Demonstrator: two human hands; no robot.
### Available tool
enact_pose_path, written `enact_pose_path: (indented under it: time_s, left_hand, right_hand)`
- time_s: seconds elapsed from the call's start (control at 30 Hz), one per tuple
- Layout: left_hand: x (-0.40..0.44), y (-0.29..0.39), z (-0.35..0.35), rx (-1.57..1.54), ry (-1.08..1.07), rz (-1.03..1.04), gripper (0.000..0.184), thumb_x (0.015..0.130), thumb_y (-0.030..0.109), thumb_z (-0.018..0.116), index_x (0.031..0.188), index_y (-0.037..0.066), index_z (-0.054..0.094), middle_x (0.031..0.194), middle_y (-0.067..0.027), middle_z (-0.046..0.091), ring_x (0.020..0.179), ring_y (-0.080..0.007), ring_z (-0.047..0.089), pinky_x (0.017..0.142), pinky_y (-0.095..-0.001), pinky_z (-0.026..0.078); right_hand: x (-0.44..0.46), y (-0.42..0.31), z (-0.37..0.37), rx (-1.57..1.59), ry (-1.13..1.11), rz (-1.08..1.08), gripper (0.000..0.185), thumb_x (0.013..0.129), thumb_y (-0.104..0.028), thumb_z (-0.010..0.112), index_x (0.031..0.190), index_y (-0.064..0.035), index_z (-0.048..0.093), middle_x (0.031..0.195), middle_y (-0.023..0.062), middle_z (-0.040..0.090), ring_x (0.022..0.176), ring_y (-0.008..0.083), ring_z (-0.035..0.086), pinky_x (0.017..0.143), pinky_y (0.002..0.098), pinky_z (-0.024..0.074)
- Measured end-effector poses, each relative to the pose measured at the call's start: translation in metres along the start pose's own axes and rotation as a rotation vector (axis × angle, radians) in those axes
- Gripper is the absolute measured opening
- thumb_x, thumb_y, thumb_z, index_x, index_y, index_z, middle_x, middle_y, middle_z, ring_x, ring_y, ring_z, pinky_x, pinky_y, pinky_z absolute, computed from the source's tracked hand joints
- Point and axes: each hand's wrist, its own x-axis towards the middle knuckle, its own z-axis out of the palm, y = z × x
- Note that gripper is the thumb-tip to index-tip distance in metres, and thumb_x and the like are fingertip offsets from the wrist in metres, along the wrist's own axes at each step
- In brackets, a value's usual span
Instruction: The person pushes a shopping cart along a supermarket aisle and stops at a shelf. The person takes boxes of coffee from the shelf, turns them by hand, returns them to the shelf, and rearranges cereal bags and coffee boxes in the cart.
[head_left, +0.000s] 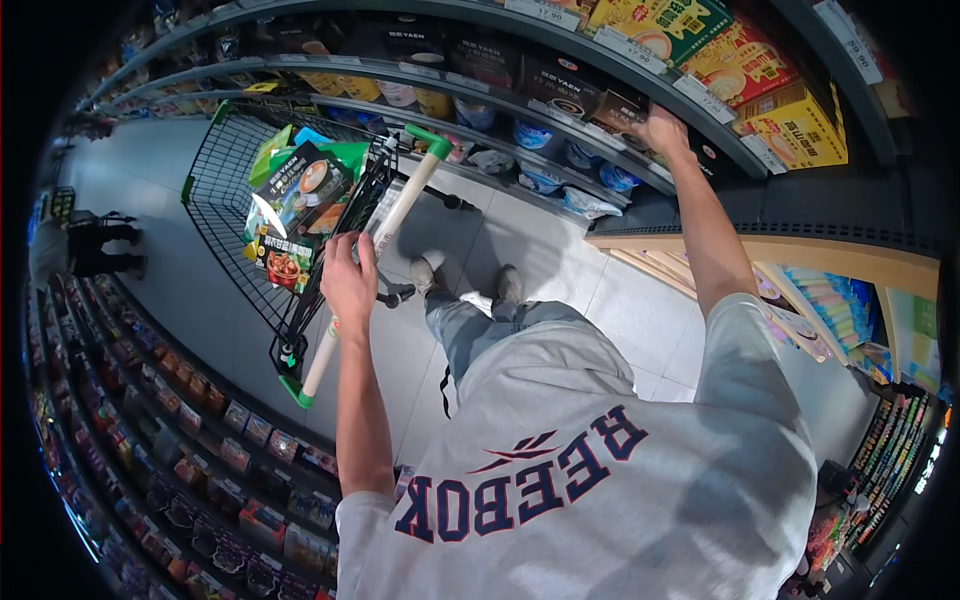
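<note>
My left hand [350,283] is wrapped round the pale handle bar [405,205] of a shopping cart with green end caps. In the cart's black wire basket [208,190] lie a dark coffee box [312,187] with a cup picture, a box with a food picture [283,258] and green and blue packages. My right hand [662,132] reaches into the shelf on the right and grips the end of a dark brown coffee box [618,112]; its fingertips are partly hidden. Beside that box stands a black coffee box [560,88].
Yellow and red boxes [790,125] fill the shelf above my right hand. Cups and bags [540,178] line the lower shelf. A wooden display [800,275] stands at right, and packed shelves [200,430] run along the left. Another person [95,248] stands down the aisle.
</note>
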Motion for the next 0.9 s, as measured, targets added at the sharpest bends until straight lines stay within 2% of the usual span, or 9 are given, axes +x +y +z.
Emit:
enact_pose_path:
  time_s: [0.1,0.13,0.17,0.23,0.63,0.9]
  left_hand:
    - [0.001,0.001,-0.002,0.019,-0.001,0.013,0.031,0.104,0.033,0.056,0.106,0.006,0.071,0.105,-0.0145,0.068,0.094,-0.0386,0.067,0.081,-0.0461,0.053]
    - [0.001,0.000,-0.002,0.014,0.003,0.010,0.031,0.104,0.032,0.056,0.105,0.005,0.071,0.105,-0.0146,0.068,0.094,-0.0388,0.067,0.080,-0.0463,0.053]
    - [0.001,0.001,-0.001,0.008,0.005,0.009,0.031,0.104,0.032,0.056,0.104,0.005,0.071,0.104,-0.0148,0.068,0.093,-0.0389,0.067,0.080,-0.0466,0.053]
    - [0.001,0.002,-0.002,0.036,-0.021,-0.012,0.031,0.102,0.033,0.056,0.103,0.007,0.073,0.106,-0.0135,0.069,0.092,-0.0381,0.068,0.079,-0.0478,0.054]
    - [0.003,0.006,0.001,0.052,-0.041,-0.009,0.029,0.103,0.029,0.054,0.105,0.006,0.071,0.105,-0.0140,0.069,0.092,-0.0388,0.067,0.078,-0.0484,0.054]
    - [0.004,0.008,0.000,0.075,-0.052,-0.006,0.029,0.103,0.029,0.053,0.106,0.007,0.071,0.106,-0.0135,0.068,0.092,-0.0383,0.068,0.079,-0.0475,0.054]
  right_hand:
    - [0.015,-0.004,0.002,-0.042,-0.123,0.061,0.085,0.082,-0.042,0.076,0.151,-0.0059,0.042,0.154,0.0241,0.044,0.142,0.0410,0.042,0.117,0.0443,0.0368]
    - [0.022,-0.004,-0.004,0.047,-0.227,0.089,0.089,0.080,-0.049,0.075,0.151,-0.0065,0.043,0.156,0.0234,0.043,0.143,0.0405,0.041,0.117,0.0436,0.0366]
    - [0.023,-0.006,-0.005,-0.023,-0.216,0.076,0.091,0.082,-0.050,0.075,0.156,-0.0109,0.038,0.161,0.0212,0.037,0.148,0.0374,0.035,0.120,0.0437,0.0343]
    - [0.030,-0.005,-0.001,0.062,-0.253,0.149,0.086,0.080,-0.048,0.078,0.151,-0.0102,0.047,0.155,0.0210,0.045,0.142,0.0365,0.044,0.115,0.0450,0.0400]
    - [0.035,-0.006,-0.033,0.031,-0.372,0.046,0.081,0.079,-0.049,0.078,0.146,-0.0091,0.053,0.150,0.0207,0.051,0.137,0.0359,0.050,0.112,0.0457,0.0430]
    - [0.034,-0.004,-0.043,0.083,-0.398,0.067,0.076,0.078,-0.050,0.080,0.138,-0.0076,0.061,0.145,0.0199,0.057,0.131,0.0352,0.055,0.109,0.0460,0.0452]
